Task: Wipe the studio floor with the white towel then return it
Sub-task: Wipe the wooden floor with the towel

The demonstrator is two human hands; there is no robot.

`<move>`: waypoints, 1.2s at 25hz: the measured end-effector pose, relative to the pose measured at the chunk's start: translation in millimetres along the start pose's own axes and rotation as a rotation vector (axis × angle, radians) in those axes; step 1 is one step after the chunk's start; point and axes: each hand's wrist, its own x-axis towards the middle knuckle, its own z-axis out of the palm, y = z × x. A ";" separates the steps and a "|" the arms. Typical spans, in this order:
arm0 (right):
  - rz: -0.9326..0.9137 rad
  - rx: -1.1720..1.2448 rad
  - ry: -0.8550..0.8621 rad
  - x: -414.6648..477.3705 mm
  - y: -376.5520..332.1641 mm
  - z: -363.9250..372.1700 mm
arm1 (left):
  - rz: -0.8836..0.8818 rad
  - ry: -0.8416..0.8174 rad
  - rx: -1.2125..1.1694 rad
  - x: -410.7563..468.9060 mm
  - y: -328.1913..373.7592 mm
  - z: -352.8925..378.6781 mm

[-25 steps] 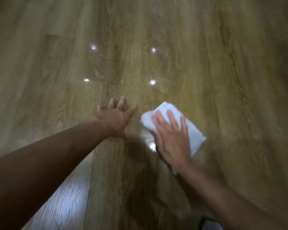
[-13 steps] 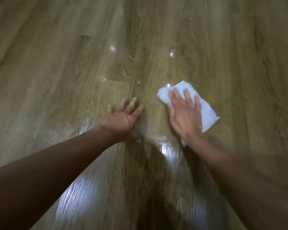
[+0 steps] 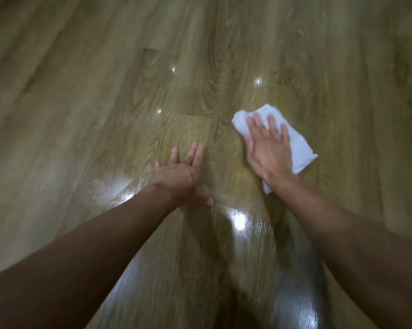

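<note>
The white towel (image 3: 297, 148) lies folded on the glossy wooden floor (image 3: 105, 115), right of centre. My right hand (image 3: 268, 148) presses flat on top of it with straight, spread fingers, covering its middle; the towel's ends stick out beyond the fingertips and beside the wrist. My left hand (image 3: 183, 176) rests palm-down on the bare floor to the left of the towel, fingers straight, thumb out to the side.
Wood-grain planks fill the whole view, with bright light reflections on the shiny surface near my arms. My own shadow falls on the floor between my forearms. No other objects are in sight.
My right hand has slid the towel forward and to the right across the floor. My left hand stays planted on the floor, its fingers now closer together.
</note>
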 end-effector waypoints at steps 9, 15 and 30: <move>-0.485 -0.084 -0.053 -23.4 -18.4 5.8 | 0.038 0.042 -0.052 -9.8 -62.3 10.2; -0.223 -0.050 0.003 -31.5 -90.4 25.0 | -0.100 0.073 -0.029 -15.4 -72.0 17.7; -0.352 -0.078 -0.048 -28.5 -133.3 27.0 | -0.237 -0.047 -0.035 -34.6 -129.1 13.3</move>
